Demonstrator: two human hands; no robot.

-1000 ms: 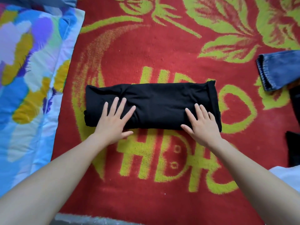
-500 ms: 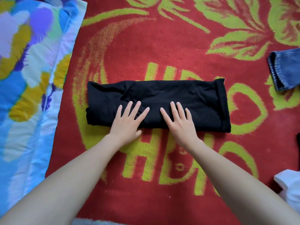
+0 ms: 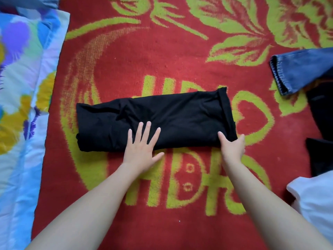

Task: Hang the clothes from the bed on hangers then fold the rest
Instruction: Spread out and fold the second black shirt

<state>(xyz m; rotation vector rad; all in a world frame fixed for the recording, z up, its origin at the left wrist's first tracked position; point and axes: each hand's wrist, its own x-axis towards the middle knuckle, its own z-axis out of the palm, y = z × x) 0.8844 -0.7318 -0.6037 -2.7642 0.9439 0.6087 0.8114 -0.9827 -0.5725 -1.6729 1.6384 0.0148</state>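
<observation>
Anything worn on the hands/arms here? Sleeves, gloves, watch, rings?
Nothing visible. Left hand and right hand are bare: no gloves, rings or watch. Both forearms are uncovered to the frame edge, with no sleeves, bands or markings.

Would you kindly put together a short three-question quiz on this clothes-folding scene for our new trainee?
1. True or false: the left hand lies flat, fingers spread, on the folded black cloth garment.
2. Which part of that garment does the right hand grip? A) its far left end B) its near right corner C) its middle
3. Fill in: on the red blanket with yellow-green flowers, the blue denim trouser leg lies to the garment's ____ side.

Key: 1 true; 2 B; 3 right.
</observation>
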